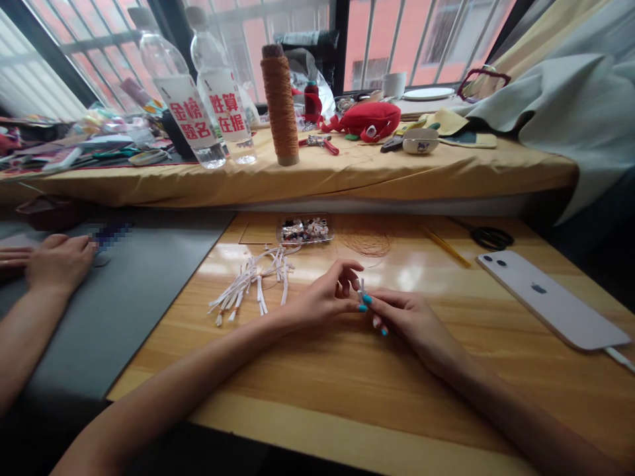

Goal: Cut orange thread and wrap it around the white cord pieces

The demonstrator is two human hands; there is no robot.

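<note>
My left hand (pixel 333 291) and my right hand (pixel 409 318) meet over the wooden table (pixel 317 377). Between their fingertips is a small white strip piece (pixel 362 285), mostly covered by the fingers. My right thumb and fingers close on it, and my left thumb and index finger pinch at its other side. To the left of my hands lies a loose bunch of white strips (pixel 251 284), some bound with thin orange thread. Behind that stands a clear plastic box (pixel 306 230) with small black, white and reddish pieces. A tangle of thin brown thread (pixel 368 240) lies beyond my hands.
A phone (pixel 553 297) on a cable, black-handled scissors (pixel 491 238) and a yellow stick (pixel 446 246) lie at right. Two bottles (pixel 191 119), a brown thread spool (pixel 280 106) and a red pouch (pixel 371 120) occupy the ledge. Another person's hand (pixel 58 263) rests at far left.
</note>
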